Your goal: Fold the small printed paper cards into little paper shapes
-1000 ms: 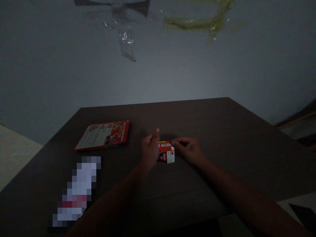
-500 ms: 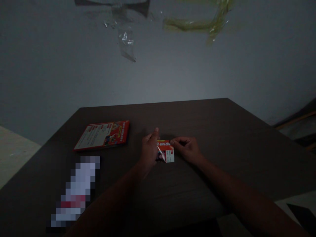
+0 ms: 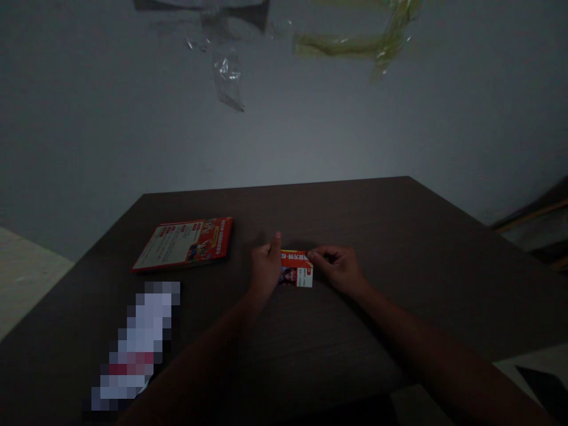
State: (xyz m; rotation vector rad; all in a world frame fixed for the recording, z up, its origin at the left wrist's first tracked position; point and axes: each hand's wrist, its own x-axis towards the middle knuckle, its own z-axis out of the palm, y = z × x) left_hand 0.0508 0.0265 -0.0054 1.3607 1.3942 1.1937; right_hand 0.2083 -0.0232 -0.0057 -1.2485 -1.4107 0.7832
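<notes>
A small red and white printed paper [image 3: 297, 269], folded, lies on the dark brown table [image 3: 399, 248] between my two hands. My left hand [image 3: 265, 267] presses on its left edge with curled fingers, one finger raised. On the paper's right edge my right hand [image 3: 337, 267] pinches it with fingers closed. The room is dim, so fine detail of the paper is unclear.
A red and white leaflet [image 3: 184, 242] lies flat at the table's left. A blurred-out white object [image 3: 133, 343] sits near the front left edge. Clear and yellowish tape scraps [image 3: 346, 41] hang on the grey wall behind.
The small paper has been flattened down onto the table; a raised flap seen half a second ago is now pressed flat. Both hands shifted slightly away from me.
</notes>
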